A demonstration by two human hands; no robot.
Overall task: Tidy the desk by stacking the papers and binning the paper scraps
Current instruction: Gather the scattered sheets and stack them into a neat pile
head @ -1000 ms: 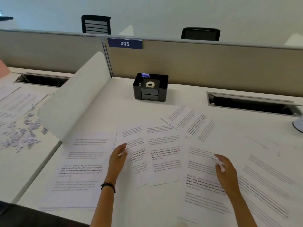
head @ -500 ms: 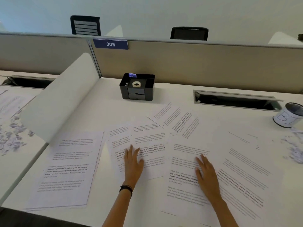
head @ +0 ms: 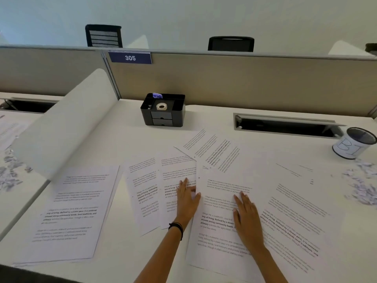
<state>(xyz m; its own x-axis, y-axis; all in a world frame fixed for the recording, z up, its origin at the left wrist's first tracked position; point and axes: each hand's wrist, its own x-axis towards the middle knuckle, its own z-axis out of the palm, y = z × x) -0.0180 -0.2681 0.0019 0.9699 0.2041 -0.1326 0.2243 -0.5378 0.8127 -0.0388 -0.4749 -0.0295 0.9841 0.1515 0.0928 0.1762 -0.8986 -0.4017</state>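
The central printed sheet (head: 222, 231) lay on the white table (head: 204, 121), its long axis running from the person toward the partition (head: 244, 82), top edge away and turned slightly clockwise. The right hand (head: 247, 221) pressed flat on it, fingers straight. The left hand (head: 186, 203) lay flat, fingers straight, on the overlapped sheets (head: 151, 193) beside its left edge. An angled sheet (head: 212, 152) sat beyond, a stack (head: 67, 211) well left. Paper scraps (head: 363, 186) lay near the mesh cup (head: 355, 144); a black organiser (head: 163, 117) stood by the partition.
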